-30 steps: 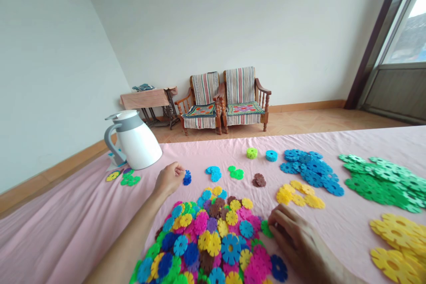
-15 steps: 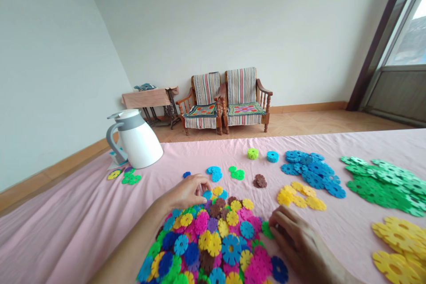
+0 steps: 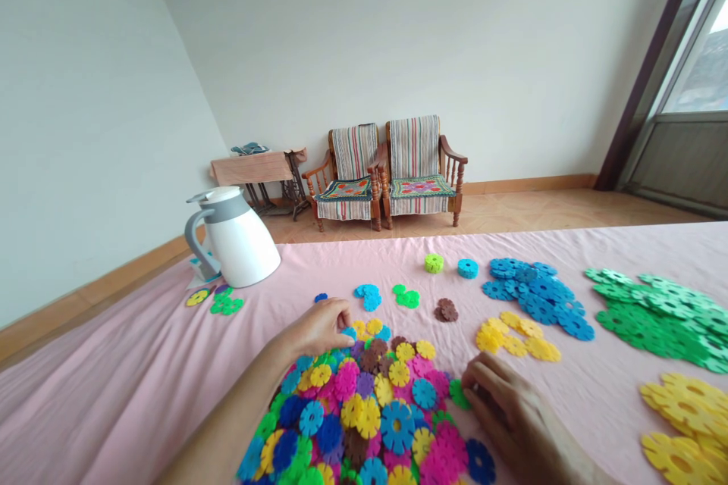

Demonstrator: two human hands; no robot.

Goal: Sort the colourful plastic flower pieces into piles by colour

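A pile of mixed flower-shaped plastic discs (image 3: 364, 409) lies at the near middle of the pink cloth. At its far left edge is my left hand (image 3: 324, 326), fingers curled close to a light blue disc; whether it grips anything is hidden. My right hand (image 3: 503, 398) is at the pile's right side, its curled fingertips at a green disc (image 3: 458, 394). A dark blue disc (image 3: 480, 461) lies below that hand. Beyond the pile are small groups of light blue (image 3: 371, 298), green (image 3: 406, 296) and brown discs (image 3: 447, 310).
A white and grey jug (image 3: 242, 242) stands at the back left. Blue (image 3: 543, 295), yellow (image 3: 685, 424) and green discs (image 3: 665, 318) are heaped at right. Near the back edge sit lime (image 3: 433, 264) and blue stacks (image 3: 467, 268). Two wooden chairs (image 3: 421, 151) stand beyond.
The fingers of my left hand have drawn in and curled more. My right hand stays beside the green disc. The whole view has shifted very slightly.
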